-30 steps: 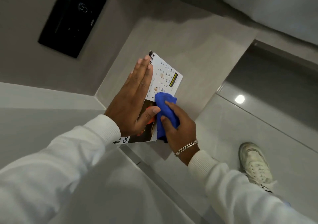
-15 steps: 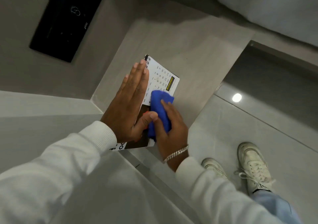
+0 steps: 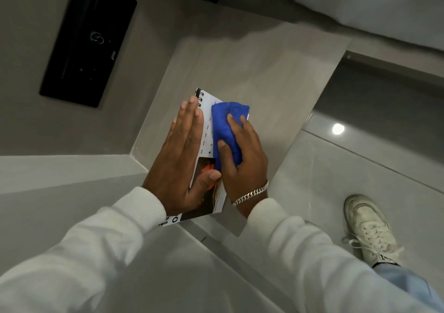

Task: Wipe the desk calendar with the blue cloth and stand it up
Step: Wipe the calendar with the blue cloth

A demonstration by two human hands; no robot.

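The desk calendar (image 3: pixel 207 130), white with a spiral binding at its far end and a dark photo on its near half, lies flat on the grey shelf (image 3: pixel 252 67). My left hand (image 3: pixel 180 158) rests flat on its left side, fingers straight, thumb on the photo. My right hand (image 3: pixel 242 158) grips the folded blue cloth (image 3: pixel 227 130) and presses it on the far right part of the page, covering most of the date grid.
A black wall panel (image 3: pixel 89 41) is mounted at the upper left. The shelf ends at the right above a glossy tiled floor (image 3: pixel 360 168), where a white sneaker (image 3: pixel 370 228) stands. A grey ledge (image 3: pixel 60 168) runs at the left.
My right hand has slid the blue cloth from the middle of the calendar up toward its far end. My left hand stays flat on the calendar.
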